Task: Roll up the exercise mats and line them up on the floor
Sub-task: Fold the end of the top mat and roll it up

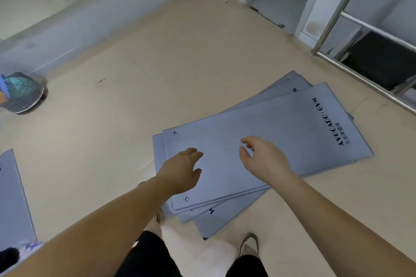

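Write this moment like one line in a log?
left hand open | right hand open | both over top mat | mats flat, unrolled

4 mats (258,141) stacked, 1 mat (13,198) apart, 2 hands (182,168).

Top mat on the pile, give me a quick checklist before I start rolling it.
1. Top mat lying flat, nothing on it: ok.
2. Left hand empty and open: ok.
3. Right hand empty and open: ok.
4. Hands gripping the near grommet edge: not ok, both only above the mat.
5. Pile squared up beneath: not ok, mats fanned out.
6. Bare floor left of pile for rolls: ok.
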